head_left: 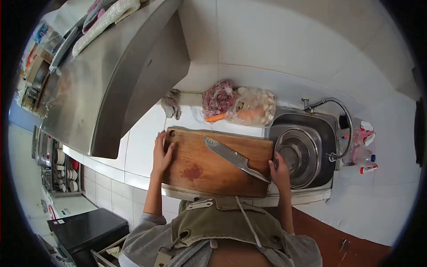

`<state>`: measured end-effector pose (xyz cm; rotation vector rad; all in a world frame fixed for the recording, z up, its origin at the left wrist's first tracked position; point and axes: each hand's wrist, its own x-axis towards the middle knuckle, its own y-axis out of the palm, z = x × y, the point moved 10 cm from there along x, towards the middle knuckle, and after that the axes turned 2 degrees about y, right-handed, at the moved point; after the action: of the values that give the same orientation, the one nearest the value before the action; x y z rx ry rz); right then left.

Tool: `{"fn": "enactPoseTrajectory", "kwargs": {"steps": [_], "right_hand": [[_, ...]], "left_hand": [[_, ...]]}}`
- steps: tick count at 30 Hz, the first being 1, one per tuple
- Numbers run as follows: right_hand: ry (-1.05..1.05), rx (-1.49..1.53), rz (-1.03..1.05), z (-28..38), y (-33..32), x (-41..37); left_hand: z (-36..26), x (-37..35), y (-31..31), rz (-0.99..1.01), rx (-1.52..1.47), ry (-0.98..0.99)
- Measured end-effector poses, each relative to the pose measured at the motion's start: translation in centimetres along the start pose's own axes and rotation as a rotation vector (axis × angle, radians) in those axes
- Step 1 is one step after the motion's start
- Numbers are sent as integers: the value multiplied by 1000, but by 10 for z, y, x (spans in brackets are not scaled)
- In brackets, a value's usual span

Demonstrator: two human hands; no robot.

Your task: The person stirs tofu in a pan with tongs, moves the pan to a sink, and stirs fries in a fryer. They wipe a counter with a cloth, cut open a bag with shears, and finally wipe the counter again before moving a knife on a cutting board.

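A wooden cutting board [213,175] lies on the white counter with a reddish wet stain on its left part. On top of it rests a knife [229,155], its blade pointing to the far left and its handle toward the near right corner. My left hand [162,153] grips the board's left edge, fingers long against the side and thumb over the top. At the opposite edge, by the sink, my right hand [279,171] holds the board with the thumb on its surface; part of its fingers is hidden.
Behind the board sit a bag of reddish food [218,99], a carrot [216,118] and a bagged tray of pale pieces [255,104]. A metal bowl [315,153] stands in the sink [328,129] under a flexible faucet [344,107]. Left, a range hood [133,80] juts out; a grey rag [171,104] lies near it.
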<state>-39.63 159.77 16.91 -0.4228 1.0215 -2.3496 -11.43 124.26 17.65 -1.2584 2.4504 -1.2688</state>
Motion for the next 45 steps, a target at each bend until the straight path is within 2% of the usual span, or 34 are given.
{"fn": "enactPoseTrajectory", "kwargs": {"steps": [1, 3, 6, 8, 10, 12, 14, 16, 17, 19, 21, 22, 23, 24, 25, 26, 28, 30, 31, 32, 33, 34, 35, 36, 38, 42, 44, 45], "right_hand": [[9, 88, -17, -2, 3, -4], [49, 58, -39, -2, 17, -6], [157, 25, -18, -1, 23, -7], [156, -131, -58, -1, 25, -6], [124, -157, -78, 1, 24, -3], [99, -184, -94, 4, 21, -2], [130, -245, -27, 4, 23, 1], [121, -224, 19, 14, 22, 1], [113, -202, 61, 17, 24, 2], [48, -215, 24, 16, 26, 0], [-14, -220, -8, 16, 28, -2], [-16, -238, -30, 15, 29, -2], [-17, -254, -45, 16, 31, -2], [-22, -249, -32, 20, 34, -1], [16, -245, -22, 22, 34, 1], [54, -242, -16, 23, 35, 4], [85, -251, 10, 22, 39, 9], [127, -275, 42, 21, 40, 8], [138, -283, 46, 24, 39, 7], [144, -290, 45, 26, 37, 9], [137, -297, 48, 22, 38, 9], [69, -305, 21, 22, 39, 8], [0, -310, -5, 27, 37, 8], [-10, -307, -2, 28, 35, 9], [105, -276, 72, 28, 36, 12], [104, -348, 64, 24, 42, 18], [181, -275, 146, 25, 42, 22], [171, -284, 146, 25, 41, 24]], "left_hand": [[-3, -3, -1, 1, 0, -7], [-12, -7, 3, 51, -140, -14], [0, 4, 12, 61, -165, -14], [10, 16, 22, 77, -115, -18], [11, 39, 18, -45, 44, 45], [6, 81, 7, -193, -3, 64], [17, 122, 7, -344, 64, 168], [50, 156, 42, -36, -14, -7], [53, 161, 48, -40, -17, -10], [47, 173, 42, -225, -111, 58], [18, 162, 42, -231, -230, 38], [5, 156, 61, -94, -210, 71], [4, 142, 97, 115, -239, -122], [-31, 124, 113, 212, -110, 82], [-27, 110, 146, 119, 309, 311], [-32, 103, 153, 156, 423, 279], [-17, 112, 150, 233, 371, 162], [16, 129, 138, 300, 400, -51], [15, 132, 114, 160, 615, 58], [79, 139, 121, 379, 384, -143], [75, 127, 80, 339, 249, -323], [97, 124, 64, 272, 423, -253], [95, 121, 60, 268, 420, -264], [95, 121, 55, 279, 363, -279], [85, 126, 30, 302, 263, -301], [93, 120, 10, 345, 111, -355], [56, 142, 25, 176, 159, 191], [75, 147, 27, 130, 64, 17]]}}
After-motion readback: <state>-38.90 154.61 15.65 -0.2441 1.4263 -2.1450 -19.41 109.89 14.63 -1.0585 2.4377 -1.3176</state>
